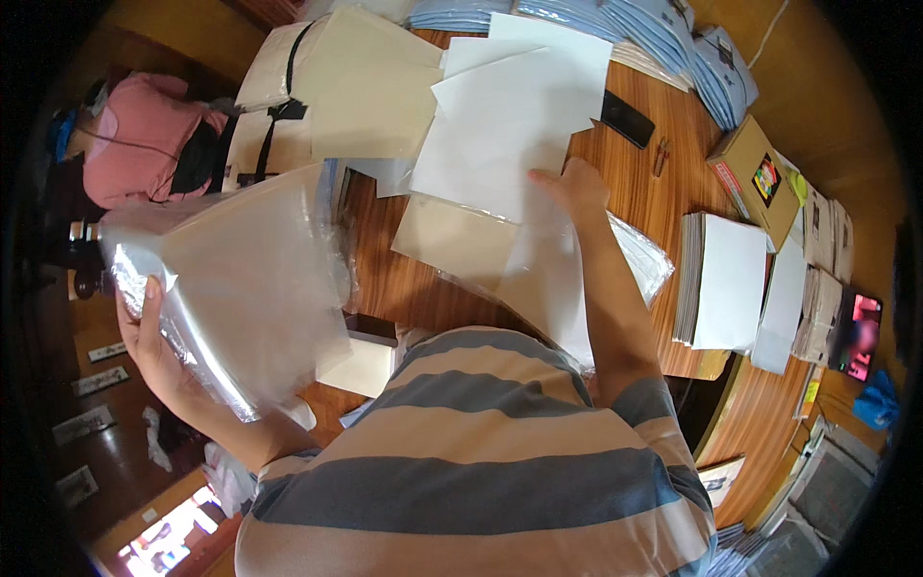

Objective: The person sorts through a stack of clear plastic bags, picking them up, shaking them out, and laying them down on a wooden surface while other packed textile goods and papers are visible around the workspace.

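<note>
My left hand [146, 322] is closed on the outer edge of a large clear plastic sleeve [255, 274], raised at the left. The plastic is shiny and creased along that edge, and I cannot make out whether it holds anything. My right hand [579, 188] is at the right edge of large white sheets [490, 144] lying overlapped on the table. One digit lies over the paper; the other fingers are bent and partly hidden, seemingly gripping the edge. Beneath the sheets lie a beige sheet [452, 236] and more clear plastic [543, 274], partly under my right forearm.
Beige folders [370, 82] and strapped bundles [264, 67] stand back left; blue bundles [654, 29] line the back. A black phone [628, 119] lies on the wooden table [615, 173]. Rightward are a white paper stack [729, 279] and a cardboard box [755, 178]. A person in pink [144, 144] sits left.
</note>
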Demonstrator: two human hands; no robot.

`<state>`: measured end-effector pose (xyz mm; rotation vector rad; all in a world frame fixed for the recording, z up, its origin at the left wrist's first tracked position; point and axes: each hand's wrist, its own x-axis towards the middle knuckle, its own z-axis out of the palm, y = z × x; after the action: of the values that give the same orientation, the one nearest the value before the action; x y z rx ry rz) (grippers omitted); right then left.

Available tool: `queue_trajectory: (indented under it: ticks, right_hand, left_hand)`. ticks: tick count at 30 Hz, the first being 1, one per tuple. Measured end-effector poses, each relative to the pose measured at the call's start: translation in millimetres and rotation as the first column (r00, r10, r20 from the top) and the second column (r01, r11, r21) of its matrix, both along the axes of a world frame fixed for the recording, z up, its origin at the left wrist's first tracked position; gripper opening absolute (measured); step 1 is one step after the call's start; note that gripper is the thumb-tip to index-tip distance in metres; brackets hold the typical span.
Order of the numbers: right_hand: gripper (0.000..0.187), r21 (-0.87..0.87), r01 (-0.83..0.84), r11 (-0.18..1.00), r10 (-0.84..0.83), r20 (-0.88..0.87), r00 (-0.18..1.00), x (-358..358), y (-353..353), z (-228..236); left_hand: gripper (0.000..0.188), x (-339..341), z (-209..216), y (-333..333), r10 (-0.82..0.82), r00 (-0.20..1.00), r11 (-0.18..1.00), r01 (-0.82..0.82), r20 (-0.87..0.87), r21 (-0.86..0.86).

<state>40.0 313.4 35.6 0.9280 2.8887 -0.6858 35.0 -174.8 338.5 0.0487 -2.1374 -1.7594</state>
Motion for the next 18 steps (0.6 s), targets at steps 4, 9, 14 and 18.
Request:
queue_trajectory:
  ticks: [4, 9, 14, 18]
  right_hand:
    - [0.047, -0.206, -0.012, 0.979, -0.001, -0.063, 0.998, -15.8, 31.8, -27.6]
    - [0.034, -0.461, 0.032, 0.887, -0.178, -0.278, 0.944, 31.9, 39.8, 27.7]
    - [0.030, -0.100, 0.090, 0.991, -0.113, -0.265, 0.958, 130.7, 25.2, 72.6]
    - [0.031, -0.142, 0.174, 0.974, -0.213, -0.342, 0.915, 175.3, 27.9, 68.6]
  left_hand:
    - [0.043, 7.0, -14.9, -6.2, -0.011, 1.000, 0.997, 0.009, 0.027, 0.074]
    - [0.043, 19.6, -24.1, -10.2, 0.046, 0.998, 0.996, -0.048, 0.035, 0.079]
    - [0.044, 16.9, -30.9, -6.7, 0.079, 0.996, 0.995, -0.082, 0.041, 0.061]
    - [0.046, 9.2, -35.9, 0.2, 0.005, 0.999, 0.996, -0.010, 0.054, 0.086]
